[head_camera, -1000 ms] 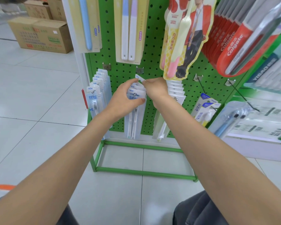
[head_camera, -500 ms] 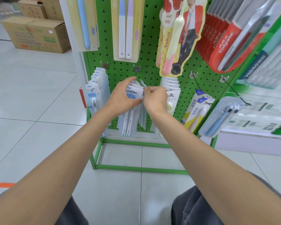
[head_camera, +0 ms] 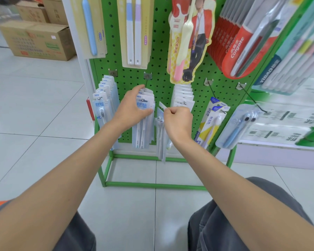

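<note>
— What was nearest you?

— Grey knees (head_camera: 225,223), and past them the rack's green frame (head_camera: 152,185) on the tiles.

— And the hands?

— Both were up at the bottom row. The right hand (head_camera: 178,122) was curled tight, its fingertips pinching the top corner of one pack (head_camera: 160,137). That pack hung straight down from the pinch, edge-on to me, brush heads just left of the knuckles and its foot reaching down to the frame.

— Was it on a peg?

— No, it hung free, just right of the stack (head_camera: 142,134).

— The other hand?

— The left hand (head_camera: 132,109) gripped that stack. The thumb lay across the front card and the fingers curved over the top behind it, so the packs sat clamped between them.

— What held the stack?

— A hook (head_camera: 146,80), running up from the left fingertips to the pegboard (head_camera: 161,69).

— Anything beside them?

— Blue packs (head_camera: 104,105) left of the left hand, well clear of its fingers. White packs (head_camera: 183,95) sat just above the right knuckles; I could not tell whether they touched.

— Further off?

— Boxes (head_camera: 38,40) on the floor, far left.
</note>
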The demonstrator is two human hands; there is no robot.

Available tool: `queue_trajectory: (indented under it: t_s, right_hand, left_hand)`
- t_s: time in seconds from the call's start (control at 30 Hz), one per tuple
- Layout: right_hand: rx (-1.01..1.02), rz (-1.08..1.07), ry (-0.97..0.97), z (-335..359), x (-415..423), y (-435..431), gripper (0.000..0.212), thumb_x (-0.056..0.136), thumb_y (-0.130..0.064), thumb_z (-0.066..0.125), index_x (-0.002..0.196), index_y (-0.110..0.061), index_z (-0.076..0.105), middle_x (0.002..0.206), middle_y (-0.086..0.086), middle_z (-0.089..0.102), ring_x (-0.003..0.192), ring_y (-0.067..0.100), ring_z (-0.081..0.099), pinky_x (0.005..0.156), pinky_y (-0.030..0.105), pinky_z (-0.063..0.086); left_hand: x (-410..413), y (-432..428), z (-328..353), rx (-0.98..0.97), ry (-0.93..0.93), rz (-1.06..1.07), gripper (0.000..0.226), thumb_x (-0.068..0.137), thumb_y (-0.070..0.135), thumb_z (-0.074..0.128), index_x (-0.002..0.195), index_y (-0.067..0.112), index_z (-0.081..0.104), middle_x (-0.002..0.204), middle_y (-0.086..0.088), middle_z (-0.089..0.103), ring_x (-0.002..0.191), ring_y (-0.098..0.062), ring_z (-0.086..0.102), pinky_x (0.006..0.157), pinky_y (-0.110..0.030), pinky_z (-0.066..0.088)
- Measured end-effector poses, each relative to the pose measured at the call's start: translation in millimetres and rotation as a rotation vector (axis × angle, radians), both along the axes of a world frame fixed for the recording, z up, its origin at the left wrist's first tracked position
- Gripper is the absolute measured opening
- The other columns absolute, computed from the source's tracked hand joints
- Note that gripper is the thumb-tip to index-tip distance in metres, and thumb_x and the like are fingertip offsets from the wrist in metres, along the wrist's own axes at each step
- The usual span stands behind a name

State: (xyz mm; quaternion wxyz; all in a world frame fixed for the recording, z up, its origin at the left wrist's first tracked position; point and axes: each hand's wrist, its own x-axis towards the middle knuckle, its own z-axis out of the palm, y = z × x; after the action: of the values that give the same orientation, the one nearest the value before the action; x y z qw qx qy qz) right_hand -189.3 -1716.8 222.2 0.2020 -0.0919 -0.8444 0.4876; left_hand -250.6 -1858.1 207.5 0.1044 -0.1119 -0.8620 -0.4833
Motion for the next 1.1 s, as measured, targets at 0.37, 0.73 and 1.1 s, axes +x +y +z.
queue_trajectory:
  t_s: [0.37, 0.73, 1.1]
  right_hand:
    - [0.003, 0.287, -0.221, 8.0, 16.4, 23.2, 0.027, 0.094, -0.009, 0.05, 0.092, 0.013, 0.065, 0.059, 0.007, 0.048, 0.059, 0.018, 0.041, 0.056, 0.024, 0.039]
    - [0.069, 0.332, -0.102, 5.7, 26.1, 17.6, 0.038, 0.084, -0.038, 0.072, 0.063, -0.015, 0.051, 0.051, -0.008, 0.04, 0.045, 0.007, 0.034, 0.049, 0.022, 0.031]
    - [0.005, 0.458, -0.383, -10.2, 23.7, 10.5, 0.033, 0.098, -0.02, 0.045, 0.085, 0.006, 0.058, 0.08, 0.008, 0.046, 0.074, 0.019, 0.041, 0.064, 0.035, 0.041]
  left_hand:
    - [71.2, 5.5, -2.3, -0.034, -0.04, 0.178, 0.046, 0.087, 0.011, 0.063, 0.129, 0.019, 0.047, 0.123, 0.001, 0.05, 0.115, -0.014, 0.048, 0.097, -0.029, 0.04]
    - [87.9, -0.4, -13.4, 0.1, -0.265, -0.158, 0.02, 0.101, 0.026, 0.051, 0.096, 0.009, 0.061, 0.073, 0.004, 0.052, 0.071, -0.006, 0.052, 0.074, -0.026, 0.055]
    - [76.0, -11.0, -0.4, 0.391, -0.261, 0.066, 0.03, 0.103, 0.027, 0.048, 0.091, 0.001, 0.059, 0.088, -0.008, 0.041, 0.081, -0.023, 0.045, 0.063, -0.021, 0.057]
